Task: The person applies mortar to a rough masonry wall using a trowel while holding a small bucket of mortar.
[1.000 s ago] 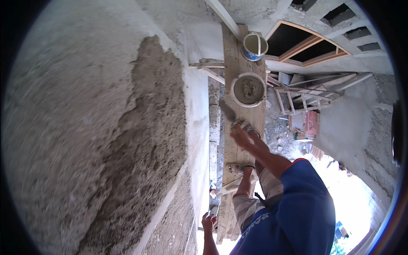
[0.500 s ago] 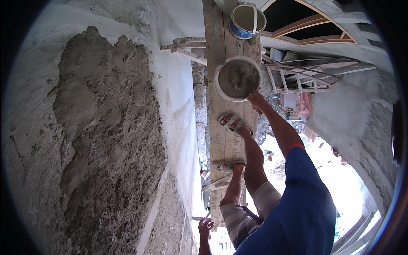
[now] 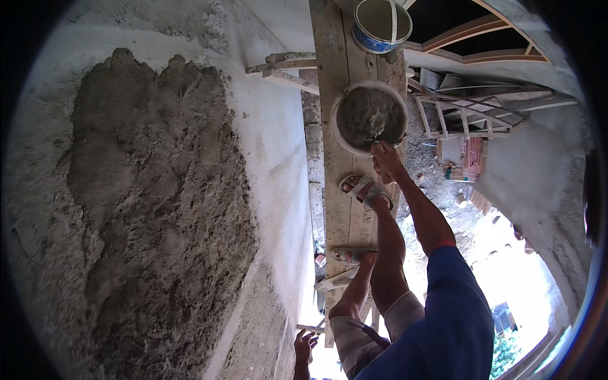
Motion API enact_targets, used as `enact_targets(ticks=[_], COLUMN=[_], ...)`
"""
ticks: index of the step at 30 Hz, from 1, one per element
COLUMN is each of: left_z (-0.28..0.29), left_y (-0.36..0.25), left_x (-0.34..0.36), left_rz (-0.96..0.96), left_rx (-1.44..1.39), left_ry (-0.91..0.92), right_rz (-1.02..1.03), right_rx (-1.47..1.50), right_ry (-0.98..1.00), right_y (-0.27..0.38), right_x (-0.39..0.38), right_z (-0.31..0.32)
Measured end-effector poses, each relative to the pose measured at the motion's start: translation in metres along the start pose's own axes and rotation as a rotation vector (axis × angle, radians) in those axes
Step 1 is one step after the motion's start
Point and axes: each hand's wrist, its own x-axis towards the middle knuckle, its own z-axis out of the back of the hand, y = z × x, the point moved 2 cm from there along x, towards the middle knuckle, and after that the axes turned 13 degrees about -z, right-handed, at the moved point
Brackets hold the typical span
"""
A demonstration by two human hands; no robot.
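Note:
My right hand (image 3: 387, 163) is closed around a handle at the near rim of a round tub (image 3: 337, 132). The handle looks like a trowel's; its blade is not visible in the wet grey mortar (image 3: 364, 117) that fills the tub. Low in view, my left hand (image 3: 304, 347) hangs beside the wall with its fingers loosely bent and apart, nothing plainly held. To my left, a large rough patch of damp mortar (image 3: 164, 190) covers part of the pale wall (image 3: 272, 158).
I stand in sandals on narrow wooden planks (image 3: 339, 221), with a drop to the ground on both sides. A white and blue bucket (image 3: 380, 45) stands beyond the tub. Wooden frames (image 3: 462, 120) and debris lie below at right. A wooden brace (image 3: 288, 66) meets the wall.
My right hand has shifted slightly at the tub's near rim, and the mortar surface inside looks disturbed. The whole scene sits a little further right as my view has turned.

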Motion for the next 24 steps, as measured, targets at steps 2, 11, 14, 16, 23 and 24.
enact_targets(ticks=[2, 11, 14, 16, 23, 24], left_z=[0.003, -0.008, -0.006, -0.001, 0.023, 0.027], left_y=[-0.003, -0.026, -0.032, -0.033, -0.034, -0.034], left_x=[0.003, 0.028, 0.023, 0.016, -0.009, -0.016], left_rz=[-0.028, -0.237, -0.296, -0.311, -0.360, -0.381], left_rx=[-0.008, -0.011, -0.086, -0.103, -0.155, -0.177], left_ry=[0.023, 0.108, 0.077, 0.079, 0.144, 0.132], right_rz=[-0.019, 0.026, 0.108, 0.163, 0.257, 0.338], right_rx=[-0.009, 0.052, 0.068, 0.079, 0.402, 0.408], right_ry=[-0.035, -0.055, -0.059, -0.064, -0.033, -0.052], right_y=[-0.016, -0.011, 0.000, 0.008, 0.083, 0.101], right_x=[0.011, -0.038, -0.093, -0.128, -0.255, -0.273], right_z=[0.012, -0.010, -0.034, -0.048, -0.115, -0.127])
